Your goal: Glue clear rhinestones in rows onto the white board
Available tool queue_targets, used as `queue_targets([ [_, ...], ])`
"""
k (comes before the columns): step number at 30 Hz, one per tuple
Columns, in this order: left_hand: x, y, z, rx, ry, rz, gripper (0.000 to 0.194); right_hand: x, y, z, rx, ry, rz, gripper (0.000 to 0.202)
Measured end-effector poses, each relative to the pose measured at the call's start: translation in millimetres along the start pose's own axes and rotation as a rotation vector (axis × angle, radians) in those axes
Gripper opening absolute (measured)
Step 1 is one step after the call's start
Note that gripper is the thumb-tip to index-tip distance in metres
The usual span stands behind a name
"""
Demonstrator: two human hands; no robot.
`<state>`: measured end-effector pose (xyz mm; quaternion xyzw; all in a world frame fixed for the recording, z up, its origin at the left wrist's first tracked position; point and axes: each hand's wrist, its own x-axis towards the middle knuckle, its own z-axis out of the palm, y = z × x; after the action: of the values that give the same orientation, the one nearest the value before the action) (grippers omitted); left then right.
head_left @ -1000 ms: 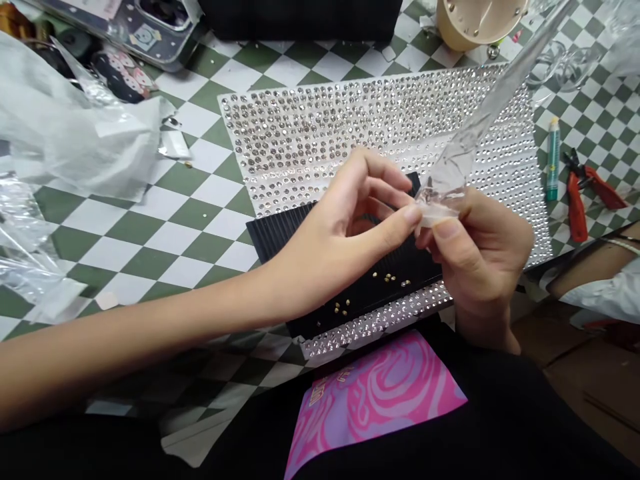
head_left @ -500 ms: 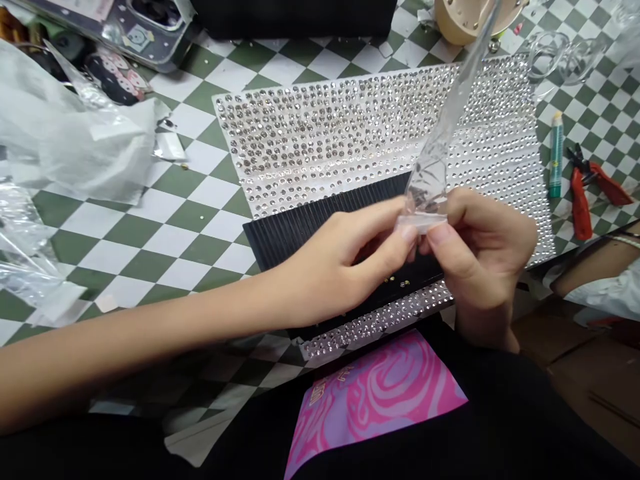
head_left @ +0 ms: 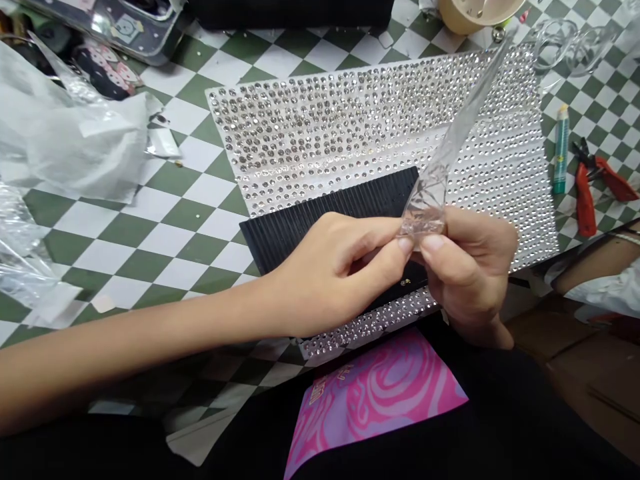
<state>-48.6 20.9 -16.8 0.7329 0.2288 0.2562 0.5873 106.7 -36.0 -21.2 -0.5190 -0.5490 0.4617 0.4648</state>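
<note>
— Fingers first: what are yours doing?

— You are pinching the lower end of a clear plastic strip (head_left: pixel 431 200) with both hands. Your left hand (head_left: pixel 335 273) is closing thumb and forefinger on the strip's crumpled bottom edge, and your right hand (head_left: pixel 467 267) is pressing its thumb against the same edge from the other side, so the fingertips of the two hands are nearly touching.

— Where is the strip going from there?

— It is rising from your fingertips and slanting up and away to the right, over the rhinestone sheet (head_left: pixel 320 133).

— What is lying under your fingers?

— You are holding both hands above a black ribbed tray (head_left: pixel 300 223), which is resting on the sheet's near part. A few small gold beads (head_left: pixel 405 282) are showing on the tray just below your right thumb.

— And farther out?

— Beyond your right knuckles, well apart, a green tube (head_left: pixel 561 150) and red pliers (head_left: pixel 585 200) are lying on the checkered tablecloth (head_left: pixel 190 227). Past your left forearm, crumpled plastic wrap (head_left: pixel 70 133) is sitting. Below your wrists, a pink swirled print (head_left: pixel 375 393) is showing on black cloth.
</note>
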Motion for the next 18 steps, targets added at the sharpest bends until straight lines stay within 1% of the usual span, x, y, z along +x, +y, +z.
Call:
queue_targets([
  [3,-0.2,-0.2,0.5,0.009,0.012,0.015,0.032,1.4,-5.3,-1.6,-0.051,0.017,-0.021,0.018],
  [6,0.4,-1.5,1.0,0.056,0.011,0.043,0.026,3.0,-10.0,-3.1,-0.192,0.07,-0.074,0.022],
  [9,1.0,-3.2,2.0,0.068,0.015,0.051,0.024,3.9,-11.3,-4.7,-0.227,0.091,-0.092,0.021],
  [11,1.0,-3.9,2.6,0.059,0.026,0.041,0.022,4.2,-11.1,-6.0,-0.199,0.077,-0.081,0.019],
  [14,0.5,-4.1,3.1,0.07,0.043,0.03,0.02,4.0,-11.5,-7.6,-0.15,0.023,-0.072,0.016],
  [16,-0.1,-3.7,3.1,0.071,0.06,0.032,0.017,3.6,-12.5,-7.4,-0.157,0.001,-0.057,0.018],
  [18,-0.5,-3.2,3.2,0.064,0.065,0.041,0.015,3.0,-12.7,-6.0,-0.178,0.009,-0.033,0.022],
])
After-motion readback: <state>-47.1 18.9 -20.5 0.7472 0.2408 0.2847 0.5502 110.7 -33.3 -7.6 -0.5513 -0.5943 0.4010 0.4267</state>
